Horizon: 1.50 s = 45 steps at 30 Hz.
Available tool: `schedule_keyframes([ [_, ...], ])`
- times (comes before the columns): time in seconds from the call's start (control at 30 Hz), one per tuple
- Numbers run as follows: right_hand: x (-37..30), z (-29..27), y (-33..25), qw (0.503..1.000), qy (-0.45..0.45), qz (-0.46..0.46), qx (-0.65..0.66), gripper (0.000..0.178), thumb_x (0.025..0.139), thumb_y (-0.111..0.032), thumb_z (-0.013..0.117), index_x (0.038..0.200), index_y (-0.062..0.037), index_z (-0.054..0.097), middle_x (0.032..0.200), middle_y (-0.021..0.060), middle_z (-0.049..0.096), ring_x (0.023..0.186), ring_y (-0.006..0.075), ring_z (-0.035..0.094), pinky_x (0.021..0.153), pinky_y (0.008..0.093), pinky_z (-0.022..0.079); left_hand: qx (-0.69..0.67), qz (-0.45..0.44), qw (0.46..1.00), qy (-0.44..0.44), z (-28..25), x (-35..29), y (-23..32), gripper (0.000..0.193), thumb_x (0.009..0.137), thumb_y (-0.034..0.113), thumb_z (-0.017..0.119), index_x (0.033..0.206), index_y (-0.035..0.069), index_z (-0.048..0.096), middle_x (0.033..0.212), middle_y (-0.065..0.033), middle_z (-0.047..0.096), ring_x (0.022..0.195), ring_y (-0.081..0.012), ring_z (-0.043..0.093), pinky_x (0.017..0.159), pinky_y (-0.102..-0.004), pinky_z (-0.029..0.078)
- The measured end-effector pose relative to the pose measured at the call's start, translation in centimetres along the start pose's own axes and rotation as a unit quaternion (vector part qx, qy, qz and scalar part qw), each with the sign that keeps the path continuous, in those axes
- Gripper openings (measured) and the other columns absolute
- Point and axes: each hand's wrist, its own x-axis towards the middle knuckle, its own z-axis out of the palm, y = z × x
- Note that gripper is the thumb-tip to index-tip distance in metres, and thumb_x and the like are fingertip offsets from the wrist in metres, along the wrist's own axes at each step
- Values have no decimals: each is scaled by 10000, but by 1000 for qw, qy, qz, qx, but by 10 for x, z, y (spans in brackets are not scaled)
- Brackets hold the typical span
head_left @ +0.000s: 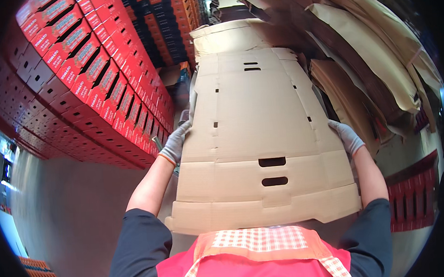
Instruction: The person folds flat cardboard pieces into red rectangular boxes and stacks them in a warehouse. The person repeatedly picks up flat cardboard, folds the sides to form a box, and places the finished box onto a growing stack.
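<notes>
A large flat cardboard box blank (256, 111) stretches out in front of me, brown side up, with crease lines, small square holes and slotted hand holes. My left hand (176, 144), in a grey glove, is closed on its left edge. At the right edge, my right hand (347, 136), gloved the same way, grips the board with the fingers partly hidden along its side. The near flap of the blank reaches almost to my checked apron (260, 239). What lies beneath the board is mostly hidden.
Tall stacks of red printed cartons (93, 70) rise on the left. Dark and orange cartons (163, 26) are piled behind them. More flat cardboard sheets (363, 51) lean in bundles at the far right, above a red carton stack (413, 198). Grey floor (80, 206) shows at left.
</notes>
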Motion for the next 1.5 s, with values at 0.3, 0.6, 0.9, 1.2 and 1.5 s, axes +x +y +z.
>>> schedule_keyframes([
  [0.3,19,191,112,594,265,-310,-694,735,885,-351,648,1480,-17,375,1527,189,382,1457,327,298,1171,522,238,683,302,586,313,143,69,-140,811,894,296,622,1518,-61,246,1568,-243,297,1452,-353,308,1191,-363,249],
  [0.6,-61,34,14,449,160,-608,-635,472,821,-1,565,1289,-57,595,1332,142,577,1277,353,522,1063,458,409,779,559,280,44,24,-82,-54,564,818,86,624,1373,65,525,1480,-158,470,1383,-373,416,1153,-545,285],
  [0.9,-58,93,9,603,-16,-590,-537,307,726,-34,778,1004,-74,654,968,85,661,802,270,662,684,358,532,752,432,497,-22,130,-59,-48,308,862,222,718,1135,90,666,869,-129,705,772,-307,689,676,-385,545],
  [1.2,-191,152,-5,602,-355,-245,-672,430,852,-353,708,1144,-40,660,1020,190,684,935,365,663,838,396,528,856,138,472,-157,186,-153,-104,440,957,488,542,1010,79,694,891,-268,662,867,-383,661,773,-451,532],
  [1.5,-124,125,0,606,-305,-257,-688,429,863,-336,703,1175,-48,646,1111,192,674,1058,362,632,920,410,500,898,118,406,-124,168,-118,-67,357,916,399,611,1124,123,705,947,-127,718,925,-323,670,859,-431,498],
])
